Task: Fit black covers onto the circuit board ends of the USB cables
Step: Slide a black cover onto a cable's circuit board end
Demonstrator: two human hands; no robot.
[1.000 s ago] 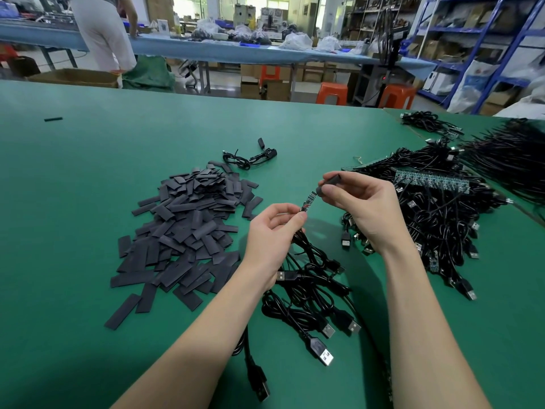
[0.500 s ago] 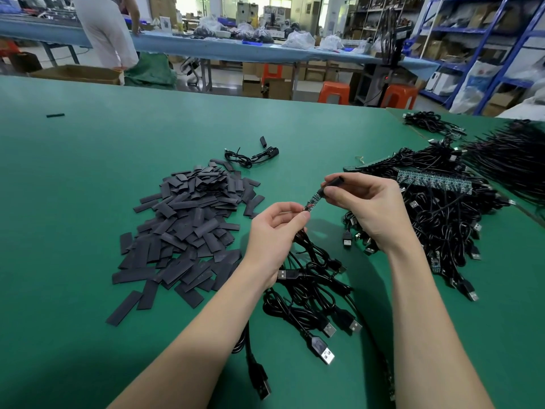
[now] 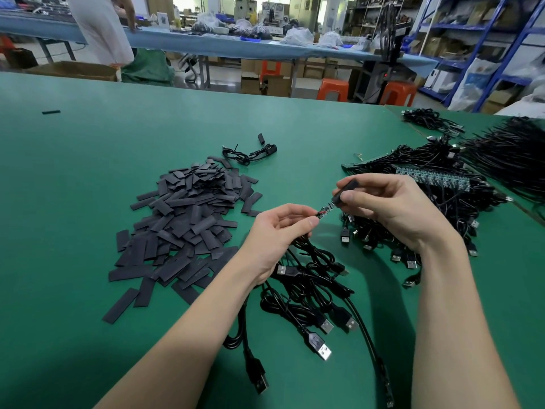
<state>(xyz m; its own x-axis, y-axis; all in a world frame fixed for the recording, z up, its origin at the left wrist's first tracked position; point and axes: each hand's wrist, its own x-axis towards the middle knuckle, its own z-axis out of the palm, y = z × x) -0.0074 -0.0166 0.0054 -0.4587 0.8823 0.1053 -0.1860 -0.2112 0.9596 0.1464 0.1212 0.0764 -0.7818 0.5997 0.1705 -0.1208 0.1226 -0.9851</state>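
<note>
Green surface (image 3: 88, 178): it carried everything you worked with.
Black cover (image 3: 345, 189): your right hand (image 3: 392, 208) pinched it between thumb and fingers, its open end at the tip of the circuit board (image 3: 326, 208).
Circuit board: held above the surface between your hands, red wire showing at its base.
Left hand (image 3: 278, 231): curled round the USB cable (image 3: 306, 249) just below the board.
Cover pile (image 3: 182, 219): lay left of your hands.
Cable heap (image 3: 436, 208): lay right.
Writing: none was readable.
</note>
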